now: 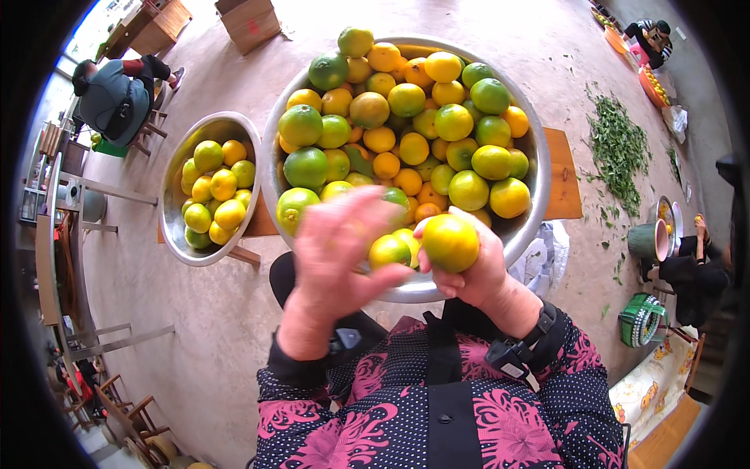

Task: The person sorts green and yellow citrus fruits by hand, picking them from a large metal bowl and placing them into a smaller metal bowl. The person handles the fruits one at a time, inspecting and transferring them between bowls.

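Observation:
My right hand (477, 264) holds a yellow-green citrus fruit (451, 243) over the near rim of a large metal basin (538, 193). Blurred by motion, my left hand (343, 252) hovers to the left of it, fingers apart and nothing seen in its grasp. Many citrus fruits (413, 148) fill the basin, ranging from green to orange, and a leaf lies among them. To the left, a smaller metal basin (253, 176) contains several more yellow-green citrus fruits (224, 184). My left hand hides part of the big basin's near left side.
A wooden bench (562, 176) supports the basins. Beside the large basin's near right side is a white plastic bag (542, 258). Cut leaves (618, 149) lie heaped on the floor at right. A seated person (114, 102) is at upper left, near a cardboard box (249, 24).

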Action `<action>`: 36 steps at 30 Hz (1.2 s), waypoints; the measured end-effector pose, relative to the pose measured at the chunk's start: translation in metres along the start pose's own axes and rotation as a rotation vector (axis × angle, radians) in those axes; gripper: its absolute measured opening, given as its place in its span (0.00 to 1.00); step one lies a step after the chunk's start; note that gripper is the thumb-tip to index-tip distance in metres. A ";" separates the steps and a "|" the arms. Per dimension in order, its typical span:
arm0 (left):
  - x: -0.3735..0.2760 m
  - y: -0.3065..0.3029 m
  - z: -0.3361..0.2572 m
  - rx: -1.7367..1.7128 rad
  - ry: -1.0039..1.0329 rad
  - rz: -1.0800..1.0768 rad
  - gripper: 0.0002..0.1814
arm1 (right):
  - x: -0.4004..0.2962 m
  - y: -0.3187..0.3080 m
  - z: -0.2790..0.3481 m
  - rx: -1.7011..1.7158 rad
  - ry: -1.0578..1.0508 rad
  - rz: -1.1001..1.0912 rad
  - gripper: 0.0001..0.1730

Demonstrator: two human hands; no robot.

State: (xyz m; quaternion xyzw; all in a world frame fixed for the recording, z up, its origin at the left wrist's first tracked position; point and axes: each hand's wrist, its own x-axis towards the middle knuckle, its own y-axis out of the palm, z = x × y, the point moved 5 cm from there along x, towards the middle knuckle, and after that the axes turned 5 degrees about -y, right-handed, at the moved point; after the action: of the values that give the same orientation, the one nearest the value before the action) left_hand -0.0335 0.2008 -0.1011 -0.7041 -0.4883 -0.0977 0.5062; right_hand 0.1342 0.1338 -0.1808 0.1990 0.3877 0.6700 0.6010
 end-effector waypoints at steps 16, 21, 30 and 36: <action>-0.020 0.025 -0.038 -0.048 -0.081 -0.075 0.21 | -0.013 0.041 -0.024 -0.144 0.165 -0.251 0.24; -0.019 0.008 -0.040 0.007 -0.187 -0.063 0.21 | -0.011 0.047 -0.023 -0.354 0.217 -0.222 0.30; -0.044 -0.070 0.053 0.150 -0.586 -0.497 0.21 | -0.023 0.046 0.039 -1.719 -0.668 -0.001 0.14; -0.074 -0.136 0.151 -0.183 -0.848 -0.845 0.28 | -0.047 -0.011 0.110 -2.105 -0.605 -0.515 0.23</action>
State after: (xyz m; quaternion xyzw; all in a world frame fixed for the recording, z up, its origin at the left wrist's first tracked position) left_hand -0.2317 0.2806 -0.1348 -0.4675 -0.8744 -0.0427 0.1224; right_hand 0.2310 0.1190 -0.1118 -0.3391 -0.5030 0.4439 0.6595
